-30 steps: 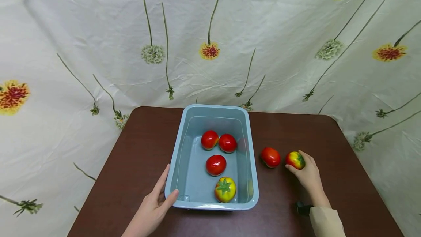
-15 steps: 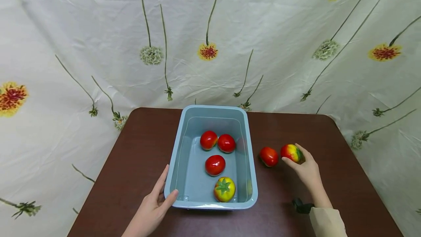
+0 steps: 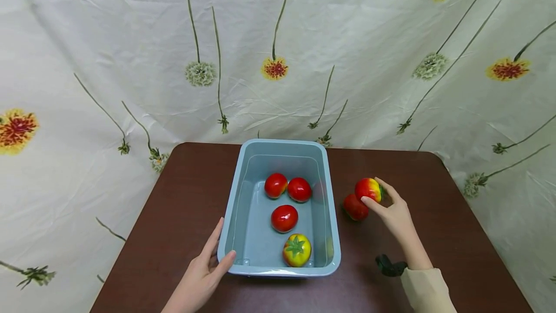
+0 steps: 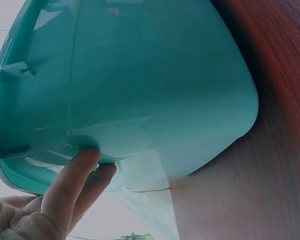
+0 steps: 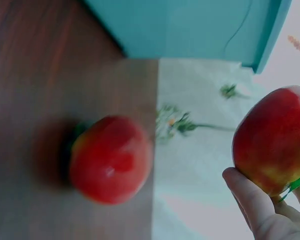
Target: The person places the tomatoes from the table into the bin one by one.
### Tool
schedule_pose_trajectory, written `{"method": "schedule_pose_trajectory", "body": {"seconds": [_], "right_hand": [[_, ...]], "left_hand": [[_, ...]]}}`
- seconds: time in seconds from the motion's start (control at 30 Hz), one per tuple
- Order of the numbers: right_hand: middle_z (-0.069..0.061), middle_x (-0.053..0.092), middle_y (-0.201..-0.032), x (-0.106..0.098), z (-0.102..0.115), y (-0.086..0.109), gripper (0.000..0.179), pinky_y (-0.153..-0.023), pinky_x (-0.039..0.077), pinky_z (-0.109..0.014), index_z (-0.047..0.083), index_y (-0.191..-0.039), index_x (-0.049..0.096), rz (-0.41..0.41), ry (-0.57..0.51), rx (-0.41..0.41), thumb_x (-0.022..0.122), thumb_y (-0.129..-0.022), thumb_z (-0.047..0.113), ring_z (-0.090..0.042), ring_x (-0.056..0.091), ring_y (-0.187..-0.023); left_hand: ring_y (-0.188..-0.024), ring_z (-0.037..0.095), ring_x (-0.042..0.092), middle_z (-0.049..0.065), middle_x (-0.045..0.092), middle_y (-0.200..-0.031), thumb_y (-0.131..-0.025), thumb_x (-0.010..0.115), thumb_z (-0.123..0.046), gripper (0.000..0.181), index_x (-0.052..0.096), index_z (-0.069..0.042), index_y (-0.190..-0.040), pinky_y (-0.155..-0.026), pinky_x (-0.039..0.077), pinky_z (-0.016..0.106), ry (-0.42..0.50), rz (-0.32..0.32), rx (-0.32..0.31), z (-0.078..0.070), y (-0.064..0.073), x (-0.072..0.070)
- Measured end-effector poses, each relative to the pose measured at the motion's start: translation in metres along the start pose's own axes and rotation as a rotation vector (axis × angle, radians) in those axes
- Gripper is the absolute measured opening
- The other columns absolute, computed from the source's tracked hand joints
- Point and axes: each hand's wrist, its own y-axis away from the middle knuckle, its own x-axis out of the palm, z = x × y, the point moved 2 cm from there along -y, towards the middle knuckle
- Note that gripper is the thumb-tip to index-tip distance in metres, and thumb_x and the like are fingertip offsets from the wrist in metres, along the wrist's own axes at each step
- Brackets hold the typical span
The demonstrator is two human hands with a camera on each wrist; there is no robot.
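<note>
My right hand (image 3: 396, 214) pinches a red-and-yellow tomato (image 3: 367, 189) between thumb and fingers, its green calyx turned toward the palm. In the right wrist view the held tomato (image 5: 272, 140) is raised above the level of another red tomato (image 5: 112, 162), which rests on the table. My left hand (image 3: 201, 269) grips the near left corner of a blue plastic bin (image 3: 284, 271), thumb over the rim. Its fingers (image 4: 70, 187) lie against the outer wall in the left wrist view. Inside the bin sit several tomatoes, red ones (image 3: 284, 218) and a yellow one (image 3: 297, 250) nearest me.
The dark brown table (image 3: 204, 177) has rounded far corners. Behind it hangs a white cloth (image 3: 243, 28) printed with flowers. A dark strap-like piece (image 3: 390, 265) sits at my right wrist, beside a beige sleeve (image 3: 427, 289).
My right hand has lifted its tomato off the table and carried it leftward and away from me, so it now overlaps the table tomato in the head view. The left hand stays put.
</note>
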Motion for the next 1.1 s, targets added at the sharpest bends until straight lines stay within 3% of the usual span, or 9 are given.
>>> {"method": "schedule_pose_trajectory", "body": {"seconds": [0.33,0.53,0.67,0.8,1.1], "right_hand": [[-0.014,0.041,-0.151,0.006,0.039,0.006,0.073,-0.100,0.048,-0.055,0.020,-0.153,0.036,0.012,-0.056,-0.150,0.070,-0.091,0.039,-0.036,0.042,-0.132],[-0.012,0.045,-0.146,0.014,0.058,0.012,0.070,-0.098,0.051,-0.032,0.018,-0.150,0.039,0.057,-0.091,-0.232,0.073,-0.090,0.028,-0.031,0.047,-0.128],[-0.011,0.046,-0.146,0.024,0.068,0.017,0.070,-0.095,0.053,-0.032,0.019,-0.149,0.042,0.100,-0.104,-0.279,0.076,-0.088,0.026,-0.031,0.049,-0.127],[-0.007,0.050,-0.144,0.035,0.074,0.021,0.069,-0.092,0.055,-0.036,0.022,-0.146,0.046,0.122,-0.069,-0.327,0.078,-0.085,0.029,-0.029,0.053,-0.121],[-0.007,0.053,-0.138,0.055,0.085,0.026,0.071,-0.077,0.058,-0.030,0.021,-0.142,0.051,0.163,0.011,-0.466,0.084,-0.079,0.028,-0.023,0.061,-0.101]], "left_hand": [[-0.113,0.010,0.063,0.009,0.057,-0.139,-0.097,0.064,-0.032,0.076,0.018,-0.031,-0.158,-0.085,0.052,0.016,0.004,0.002,-0.005,0.000,0.000,0.000],[-0.119,0.017,0.062,0.009,0.053,-0.144,-0.098,0.062,-0.032,0.075,0.017,-0.032,-0.158,-0.086,0.051,0.016,0.016,0.009,0.014,0.002,0.000,0.000],[-0.119,0.018,0.062,0.009,0.052,-0.145,-0.098,0.062,-0.033,0.076,0.016,-0.032,-0.158,-0.086,0.051,0.016,0.022,0.012,0.005,0.002,0.000,0.000],[-0.119,0.017,0.062,0.011,0.052,-0.145,-0.098,0.062,-0.034,0.076,0.015,-0.031,-0.158,-0.085,0.052,0.018,0.012,0.014,-0.003,0.003,0.000,-0.001],[-0.122,0.021,0.061,0.011,0.052,-0.146,-0.098,0.062,-0.034,0.076,0.015,-0.031,-0.158,-0.086,0.052,0.018,0.005,0.015,0.003,0.004,-0.001,-0.001]]}}
